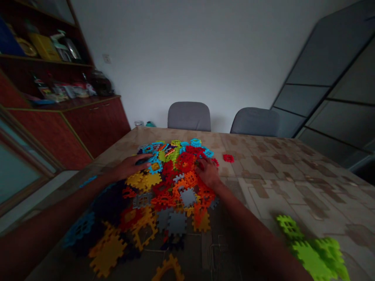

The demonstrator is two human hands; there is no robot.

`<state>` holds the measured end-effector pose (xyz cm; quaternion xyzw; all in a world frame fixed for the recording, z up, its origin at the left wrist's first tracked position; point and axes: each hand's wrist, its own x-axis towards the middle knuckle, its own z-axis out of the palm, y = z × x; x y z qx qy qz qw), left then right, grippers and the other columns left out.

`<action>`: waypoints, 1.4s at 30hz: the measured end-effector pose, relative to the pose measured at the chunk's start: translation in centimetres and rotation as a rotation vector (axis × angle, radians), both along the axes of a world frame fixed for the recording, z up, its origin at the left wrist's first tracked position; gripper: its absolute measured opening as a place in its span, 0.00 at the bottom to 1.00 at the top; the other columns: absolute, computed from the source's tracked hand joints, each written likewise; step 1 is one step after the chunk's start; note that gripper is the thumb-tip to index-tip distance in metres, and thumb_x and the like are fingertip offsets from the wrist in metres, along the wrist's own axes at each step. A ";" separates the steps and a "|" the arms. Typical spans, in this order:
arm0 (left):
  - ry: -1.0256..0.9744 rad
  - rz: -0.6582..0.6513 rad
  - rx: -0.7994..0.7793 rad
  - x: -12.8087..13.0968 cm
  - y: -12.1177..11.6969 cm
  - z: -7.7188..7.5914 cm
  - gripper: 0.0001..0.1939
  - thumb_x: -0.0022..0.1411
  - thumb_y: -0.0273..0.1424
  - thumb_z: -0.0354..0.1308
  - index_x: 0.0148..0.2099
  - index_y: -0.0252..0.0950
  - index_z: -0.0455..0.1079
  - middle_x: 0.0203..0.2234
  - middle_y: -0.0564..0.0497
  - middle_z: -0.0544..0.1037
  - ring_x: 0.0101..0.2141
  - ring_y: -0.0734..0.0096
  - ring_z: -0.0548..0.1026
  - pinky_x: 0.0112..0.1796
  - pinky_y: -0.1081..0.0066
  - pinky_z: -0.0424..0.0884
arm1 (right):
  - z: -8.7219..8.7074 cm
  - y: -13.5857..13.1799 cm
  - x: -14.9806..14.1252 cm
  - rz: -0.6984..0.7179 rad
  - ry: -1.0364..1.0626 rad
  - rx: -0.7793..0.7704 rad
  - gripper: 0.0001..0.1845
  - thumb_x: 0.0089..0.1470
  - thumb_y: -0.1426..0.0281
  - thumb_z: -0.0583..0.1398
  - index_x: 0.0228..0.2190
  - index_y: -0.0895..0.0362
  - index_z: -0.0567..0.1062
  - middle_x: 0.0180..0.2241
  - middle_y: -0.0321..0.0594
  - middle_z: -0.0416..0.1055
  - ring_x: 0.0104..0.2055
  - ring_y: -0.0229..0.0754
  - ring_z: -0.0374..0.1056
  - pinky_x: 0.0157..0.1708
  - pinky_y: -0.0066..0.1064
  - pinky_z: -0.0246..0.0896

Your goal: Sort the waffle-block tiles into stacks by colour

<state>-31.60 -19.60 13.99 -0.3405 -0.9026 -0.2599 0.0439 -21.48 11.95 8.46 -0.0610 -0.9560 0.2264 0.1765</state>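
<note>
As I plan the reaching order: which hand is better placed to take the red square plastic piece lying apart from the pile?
Probably the right hand: it touches the right side of the multicoloured plastic pile, nearest the red square plastic piece. The left hand is across the pile.

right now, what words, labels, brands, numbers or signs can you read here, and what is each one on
No text is readable.
Dark slim bottle and yellow box in the red-brown wooden cabinet: any print too small and blurred to read.
Notched multicoloured plastic tiles: no lettering visible.
</note>
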 end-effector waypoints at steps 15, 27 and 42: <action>0.098 0.360 0.045 5.4 -8.2 -1.5 0.25 0.73 0.48 0.41 0.60 0.40 0.65 0.58 0.55 0.75 0.60 0.40 0.68 0.61 0.45 0.61 | -1.4 -0.4 10.8 0.198 0.137 -0.120 0.23 0.64 0.59 0.58 0.57 0.53 0.72 0.61 0.51 0.67 0.63 0.57 0.63 0.60 0.55 0.58; 0.093 0.329 0.021 7.3 -5.8 -5.3 0.26 0.75 0.47 0.40 0.61 0.36 0.67 0.61 0.45 0.72 0.60 0.50 0.71 0.60 0.58 0.67 | 1.4 -4.9 14.9 0.464 0.178 -0.006 0.19 0.64 0.72 0.57 0.56 0.54 0.70 0.59 0.49 0.68 0.61 0.52 0.61 0.59 0.50 0.57; 0.457 -0.278 0.001 24.0 -0.6 -4.2 0.28 0.61 0.59 0.58 0.52 0.44 0.67 0.40 0.50 0.82 0.38 0.60 0.80 0.42 0.69 0.76 | 0.6 -7.0 16.1 0.436 0.062 0.143 0.19 0.59 0.76 0.63 0.52 0.58 0.72 0.48 0.49 0.75 0.50 0.56 0.65 0.51 0.50 0.56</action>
